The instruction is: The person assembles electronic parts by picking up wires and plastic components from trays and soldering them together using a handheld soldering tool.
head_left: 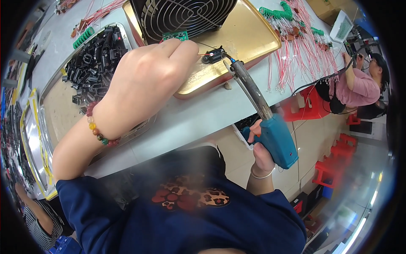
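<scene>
My right hand [263,154] is wrapped round the teal handle of a soldering gun [277,142]. The gun's metal barrel points up and to the left, and its tip meets a small black plastic part [213,56] on a gold tray [249,31]. Over the tray's left side, my left hand [154,74] is closed, with its fingertips turned away and hidden. A small green circuit board [175,36] shows just beyond its knuckles. From beside this hand a thin red wire runs to the black part. What the fingers grip cannot be made out.
Behind the board stands a black fan with a wire grille [190,15]. At left, a metal tray [55,99] holds many black plastic parts [95,63]. Bundles of red and white wires [292,63] and green coiled cords [277,12] lie right. A person in pink [359,86] sits beyond red stools.
</scene>
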Action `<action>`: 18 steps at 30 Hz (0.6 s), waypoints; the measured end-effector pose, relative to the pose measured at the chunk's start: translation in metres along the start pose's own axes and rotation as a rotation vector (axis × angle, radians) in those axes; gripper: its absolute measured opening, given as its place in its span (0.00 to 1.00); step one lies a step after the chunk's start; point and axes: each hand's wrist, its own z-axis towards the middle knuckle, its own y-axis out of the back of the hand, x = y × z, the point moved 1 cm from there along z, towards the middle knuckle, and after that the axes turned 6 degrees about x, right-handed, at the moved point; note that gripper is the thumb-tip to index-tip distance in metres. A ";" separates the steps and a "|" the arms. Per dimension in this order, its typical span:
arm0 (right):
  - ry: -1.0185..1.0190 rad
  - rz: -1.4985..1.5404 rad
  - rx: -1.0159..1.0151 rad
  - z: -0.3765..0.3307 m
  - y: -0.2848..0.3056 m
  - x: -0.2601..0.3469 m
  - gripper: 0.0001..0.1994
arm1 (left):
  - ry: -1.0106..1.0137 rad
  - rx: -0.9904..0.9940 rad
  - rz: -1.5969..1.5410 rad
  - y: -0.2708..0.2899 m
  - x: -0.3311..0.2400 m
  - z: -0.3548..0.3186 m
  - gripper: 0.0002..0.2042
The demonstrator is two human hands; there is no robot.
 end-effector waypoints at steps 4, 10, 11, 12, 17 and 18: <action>0.002 0.001 0.001 0.004 0.001 -0.001 0.11 | -0.013 -0.015 -0.002 -0.005 0.001 0.000 0.04; -0.019 -0.054 0.036 0.002 0.001 -0.001 0.11 | -0.009 -0.027 -0.009 -0.007 0.001 -0.002 0.04; -0.019 -0.055 0.039 0.002 0.002 -0.001 0.11 | -0.007 -0.027 -0.010 -0.008 0.001 -0.001 0.04; -0.006 -0.084 0.058 0.003 0.003 -0.002 0.11 | -0.010 -0.033 -0.006 -0.008 0.001 -0.001 0.04; -0.008 -0.080 0.038 0.002 0.001 -0.003 0.10 | -0.025 -0.051 0.000 -0.008 0.001 -0.001 0.04; -0.009 -0.073 0.037 0.002 0.001 -0.003 0.10 | -0.024 -0.053 0.001 -0.009 0.002 -0.001 0.04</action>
